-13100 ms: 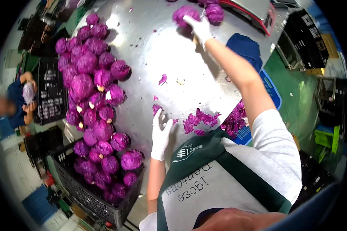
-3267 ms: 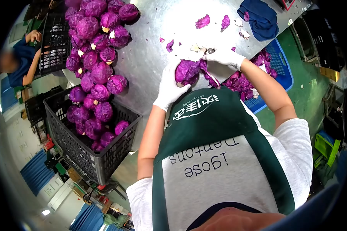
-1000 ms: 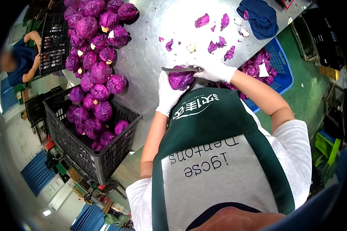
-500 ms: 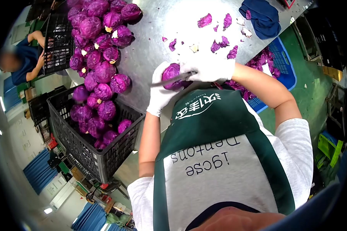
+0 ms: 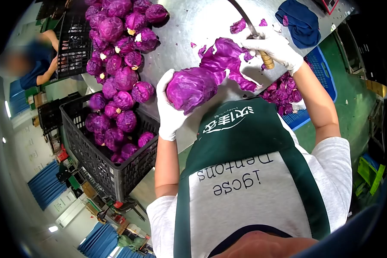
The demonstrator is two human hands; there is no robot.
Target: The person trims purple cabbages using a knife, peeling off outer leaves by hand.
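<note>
Green floor (image 5: pixel 352 107) shows at 3 o'clock on my feed, beyond a shiny, crumb-strewn metal table (image 5: pixel 178 43). At 9 stands a slatted black plastic crate (image 5: pixel 118 178) of round purple cabbages (image 5: pixel 101 122); at 11, a glossy heap of heads (image 5: pixel 111 28), some with pale stems (image 5: pixel 138 37); at 2, a blue plastic basket (image 5: pixel 329 79) of crumpled leaves (image 5: pixel 284 91); between 1 and 2, a rumpled navy cloth (image 5: pixel 304 28). At 12, my gloved left hand (image 5: pixel 167 107) cups a smooth, veined cabbage (image 5: pixel 191 89), fingers curved round its side. A ragged, ruffled leaf (image 5: pixel 228 58) spreads toward my gloved right hand (image 5: pixel 275 45), whose fingers wrap a knife (image 5: pixel 267 61), dark-bladed with a ribbed tan handle.
</note>
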